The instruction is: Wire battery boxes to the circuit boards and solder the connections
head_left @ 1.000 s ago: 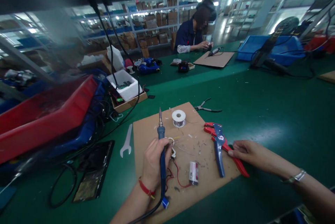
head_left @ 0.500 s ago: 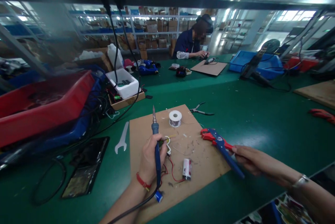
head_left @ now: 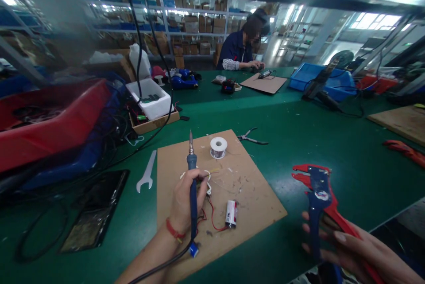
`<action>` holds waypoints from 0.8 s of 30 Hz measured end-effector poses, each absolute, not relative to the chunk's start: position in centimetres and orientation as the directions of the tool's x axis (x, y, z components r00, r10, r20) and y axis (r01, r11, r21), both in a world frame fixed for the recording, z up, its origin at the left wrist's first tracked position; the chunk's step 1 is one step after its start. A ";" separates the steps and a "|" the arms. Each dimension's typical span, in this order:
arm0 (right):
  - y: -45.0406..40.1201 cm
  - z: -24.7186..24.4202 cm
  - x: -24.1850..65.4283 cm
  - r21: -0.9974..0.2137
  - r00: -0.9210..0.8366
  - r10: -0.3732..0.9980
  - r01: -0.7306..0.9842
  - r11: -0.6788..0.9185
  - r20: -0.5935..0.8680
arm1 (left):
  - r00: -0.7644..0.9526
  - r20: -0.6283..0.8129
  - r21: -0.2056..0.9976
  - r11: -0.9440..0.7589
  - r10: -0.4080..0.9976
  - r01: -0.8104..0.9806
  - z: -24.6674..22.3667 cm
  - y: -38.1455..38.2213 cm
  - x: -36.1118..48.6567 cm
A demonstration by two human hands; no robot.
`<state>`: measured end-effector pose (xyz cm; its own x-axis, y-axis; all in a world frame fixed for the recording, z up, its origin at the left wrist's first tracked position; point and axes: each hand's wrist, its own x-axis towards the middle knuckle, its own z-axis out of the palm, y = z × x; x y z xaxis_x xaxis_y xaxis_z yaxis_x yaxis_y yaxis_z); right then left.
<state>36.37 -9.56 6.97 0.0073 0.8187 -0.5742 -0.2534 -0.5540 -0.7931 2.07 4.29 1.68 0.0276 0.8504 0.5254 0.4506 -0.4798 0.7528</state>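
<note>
My left hand [head_left: 187,200] is shut around the blue handle of a soldering iron [head_left: 191,173], with its tip pointing up over a brown cardboard sheet [head_left: 245,186]. A small white-and-yellow wired part [head_left: 206,180] lies just beyond the fingers, partly hidden by them. Red wires lead from there to a cylindrical battery [head_left: 231,213] on the cardboard. A solder spool [head_left: 218,147] stands near the sheet's far edge. My right hand [head_left: 345,248] holds a red-and-blue automatic wire stripper [head_left: 318,197] up off the sheet, over the green bench to the right.
Steel pliers [head_left: 249,138] and a flat white wrench [head_left: 146,171] lie on the green bench [head_left: 299,142]. At left are a red tray [head_left: 49,115] and a white foam box [head_left: 149,100]. A co-worker [head_left: 237,49] sits at the far bench, beside a blue crate [head_left: 318,81].
My right hand has lifted the wire stripper off the cardboard and carried it to the right, turning it upright. The left hand still holds the soldering iron, and the view has tilted slightly.
</note>
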 end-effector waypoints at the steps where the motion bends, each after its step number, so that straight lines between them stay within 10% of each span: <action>1: -9.5 7.1 35.3 -0.786 0.038 0.812 -0.278 -0.552 -0.583 | 0.028 0.529 0.752 -0.484 0.848 0.447 1.6 4.3 2.1; 13: -4.5 6.4 22.1 -0.705 -0.484 0.822 -0.467 -0.533 -0.301 | 0.021 0.531 0.766 -0.491 0.847 0.415 1.8 4.2 1.8; 24: -3.3 5.3 21.9 -0.670 -0.527 0.779 -0.446 -0.594 -0.340 | 0.017 0.511 0.793 -0.480 0.859 0.376 2.3 4.2 1.7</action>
